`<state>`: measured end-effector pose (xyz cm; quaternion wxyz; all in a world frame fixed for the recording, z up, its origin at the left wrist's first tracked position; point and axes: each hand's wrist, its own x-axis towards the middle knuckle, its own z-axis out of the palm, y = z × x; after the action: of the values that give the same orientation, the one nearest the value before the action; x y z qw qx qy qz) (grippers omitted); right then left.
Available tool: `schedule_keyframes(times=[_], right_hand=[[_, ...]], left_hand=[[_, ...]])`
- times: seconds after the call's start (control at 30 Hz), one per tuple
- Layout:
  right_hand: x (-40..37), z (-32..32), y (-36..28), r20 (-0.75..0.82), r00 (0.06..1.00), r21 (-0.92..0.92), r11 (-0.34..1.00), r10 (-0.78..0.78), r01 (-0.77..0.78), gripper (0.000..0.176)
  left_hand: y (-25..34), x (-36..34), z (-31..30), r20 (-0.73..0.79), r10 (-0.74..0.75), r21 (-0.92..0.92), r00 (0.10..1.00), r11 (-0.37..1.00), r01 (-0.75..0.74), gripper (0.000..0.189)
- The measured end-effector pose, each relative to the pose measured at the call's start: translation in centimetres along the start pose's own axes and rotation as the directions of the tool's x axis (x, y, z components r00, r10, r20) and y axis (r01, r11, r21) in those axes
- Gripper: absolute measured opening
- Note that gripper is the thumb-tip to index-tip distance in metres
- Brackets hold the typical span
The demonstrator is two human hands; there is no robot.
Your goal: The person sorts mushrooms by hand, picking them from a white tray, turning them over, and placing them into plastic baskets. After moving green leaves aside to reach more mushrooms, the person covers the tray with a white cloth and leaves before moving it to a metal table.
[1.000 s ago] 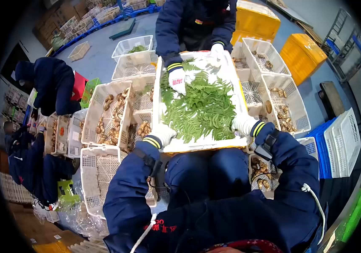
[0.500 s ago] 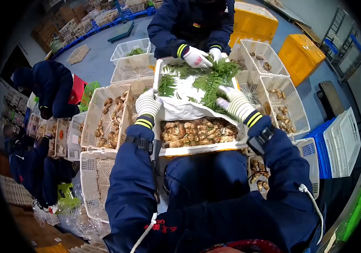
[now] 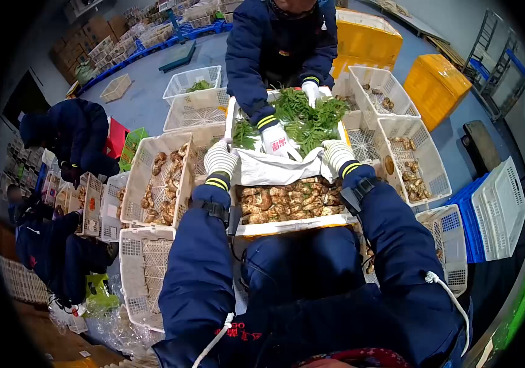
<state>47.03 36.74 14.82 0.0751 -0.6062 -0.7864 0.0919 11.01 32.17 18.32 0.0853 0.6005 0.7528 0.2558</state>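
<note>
A white box (image 3: 287, 228) stands in front of me, with brown mushrooms (image 3: 287, 201) showing in its near half. Across its middle lies a white cloth (image 3: 271, 168). My left hand (image 3: 220, 158), in a striped glove, is closed on the cloth's left end at the box wall. At the right end my right hand (image 3: 337, 157), also gloved, has its fingers closed on the cloth edge. Green fern leaves (image 3: 305, 119) cover the far half. A co-worker's gloved hand (image 3: 277, 142) presses on the cloth between my hands, and their other hand (image 3: 311, 92) touches the ferns.
White crates with mushrooms stand at the left (image 3: 157, 184) and right (image 3: 414, 161). Yellow boxes (image 3: 437, 89) are at the back right, beside stacked crates (image 3: 498, 211). Two other people (image 3: 81, 132) work at the far left.
My right hand has moved from the ferns down to the cloth's right end and closed. The co-worker's one hand has come down onto the cloth, and the ferns lie further back.
</note>
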Motion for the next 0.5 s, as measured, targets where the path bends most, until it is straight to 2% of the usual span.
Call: schedule_keyframes(times=[0.03, 0.1, 0.13, 0.27, 0.33, 0.4, 0.47, 0.5], right_hand=[[0.3, 0.5, 0.1, -0.009, 1.000, 0.009, 1.000, 0.013, -0.013, 0.031], [0.6, 1.5, 0.3, -0.023, 0.999, 0.019, 0.999, 0.037, -0.036, 0.032], [0.8, 1.6, 0.6, -0.001, 0.998, 0.026, 0.998, 0.061, -0.061, 0.032], [0.9, 2.0, 1.2, 0.069, 0.989, 0.119, 0.983, 0.132, -0.140, 0.034], [0.6, 2.3, 1.5, 0.031, 0.993, 0.119, 0.986, 0.110, -0.113, 0.034], [0.2, 1.9, 1.2, 0.007, 0.995, 0.130, 0.986, 0.100, -0.100, 0.034], [-0.2, 0.8, 0.7, 0.076, 0.984, 0.182, 0.968, 0.159, -0.171, 0.034], [-0.3, 0.9, 0.6, 0.062, 0.987, 0.186, 0.970, 0.148, -0.157, 0.034]], left_hand=[[0.0, -0.4, 0.2, 0.038, 0.007, 0.011, 0.999, 1.000, -0.007, 0.039], [-0.6, -0.7, 0.6, 0.013, -0.009, 0.001, 1.000, 1.000, 0.009, 0.038], [-1.3, -0.9, 0.8, -0.010, 0.030, -0.023, 0.999, 0.999, -0.030, 0.037], [-3.4, -0.7, 2.1, -0.016, 0.000, 0.008, 1.000, 1.000, 0.000, 0.037], [-3.5, -0.9, 2.1, 0.024, -0.027, -0.045, 0.999, 0.999, 0.028, 0.037], [-3.6, -1.2, 2.4, -0.026, 0.001, -0.023, 1.000, 1.000, -0.002, 0.034], [-3.8, -1.3, 2.7, -0.025, -0.016, -0.058, 1.000, 0.998, 0.014, 0.035], [-3.4, -1.8, 2.1, -0.022, -0.025, -0.042, 0.999, 0.999, 0.024, 0.036]])
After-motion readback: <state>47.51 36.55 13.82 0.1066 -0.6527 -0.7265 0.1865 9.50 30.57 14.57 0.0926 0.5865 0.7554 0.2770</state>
